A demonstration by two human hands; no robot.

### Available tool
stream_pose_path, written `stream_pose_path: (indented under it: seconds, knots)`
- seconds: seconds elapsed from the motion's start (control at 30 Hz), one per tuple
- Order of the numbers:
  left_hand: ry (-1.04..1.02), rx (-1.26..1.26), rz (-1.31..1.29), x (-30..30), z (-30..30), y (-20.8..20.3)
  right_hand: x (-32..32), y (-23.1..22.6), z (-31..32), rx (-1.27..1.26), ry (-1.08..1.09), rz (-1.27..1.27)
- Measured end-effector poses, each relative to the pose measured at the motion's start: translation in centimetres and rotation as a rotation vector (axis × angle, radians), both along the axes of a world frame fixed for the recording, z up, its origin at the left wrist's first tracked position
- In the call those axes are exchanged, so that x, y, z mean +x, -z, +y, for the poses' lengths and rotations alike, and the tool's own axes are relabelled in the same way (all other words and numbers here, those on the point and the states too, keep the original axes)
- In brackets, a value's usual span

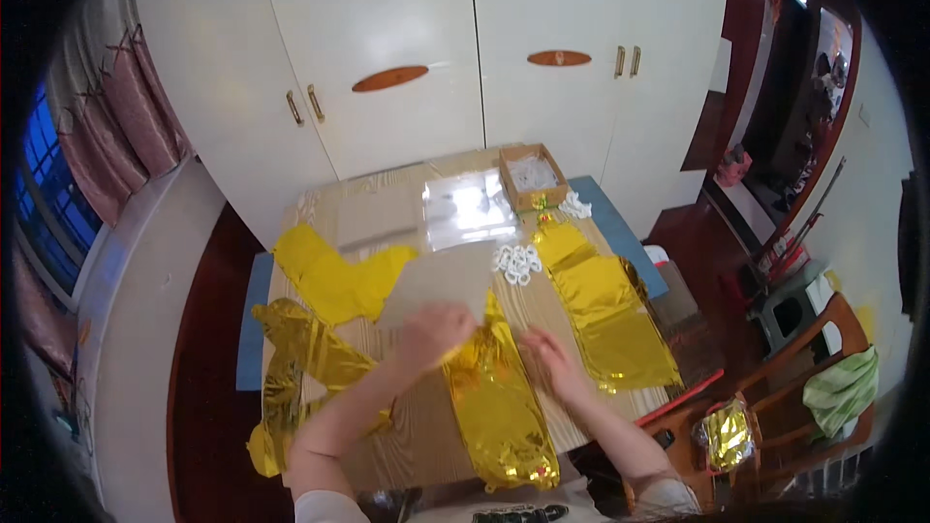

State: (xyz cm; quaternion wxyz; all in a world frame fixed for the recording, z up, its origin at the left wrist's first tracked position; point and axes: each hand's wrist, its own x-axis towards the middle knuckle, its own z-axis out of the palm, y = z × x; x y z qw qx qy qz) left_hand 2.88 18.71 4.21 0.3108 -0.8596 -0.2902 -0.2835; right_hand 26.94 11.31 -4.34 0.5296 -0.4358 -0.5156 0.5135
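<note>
A big, pale, stripy wooden table (421, 446) is under both hands. A long, shiny gold foil piece (499, 412) runs toward the person from between the left hand (441, 331) and right hand (552, 360). I can't tell if either grips it. Small white plastic-looking rings (516, 263) lie past the right hand.
</note>
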Motion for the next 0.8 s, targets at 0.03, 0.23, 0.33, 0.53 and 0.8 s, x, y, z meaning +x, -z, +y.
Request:
stream_pose_path:
  seconds: [0.03,0.23,0.33,0.53,0.8]
  knots:
    - [0.106,-0.043,0.052,0.5,-2.4,0.4,-0.9,-2.6,0.1,-0.173,-0.073,0.239]
    - [0.206,-0.413,-0.043,2.4,-8.9,2.1,-0.1,-0.6,2.2,-0.254,-0.228,0.022]
    - [0.042,-0.556,-0.276,-0.5,-8.3,4.6,0.6,1.2,2.2,-0.203,-0.123,-0.079]
    - [-0.231,-0.871,-0.113,-4.5,-7.2,11.1,1.2,3.8,2.4,0.012,0.009,-0.516]
    - [-0.216,-0.903,-0.034,-4.6,-7.4,11.8,1.3,2.7,0.3,0.332,0.050,-0.898]
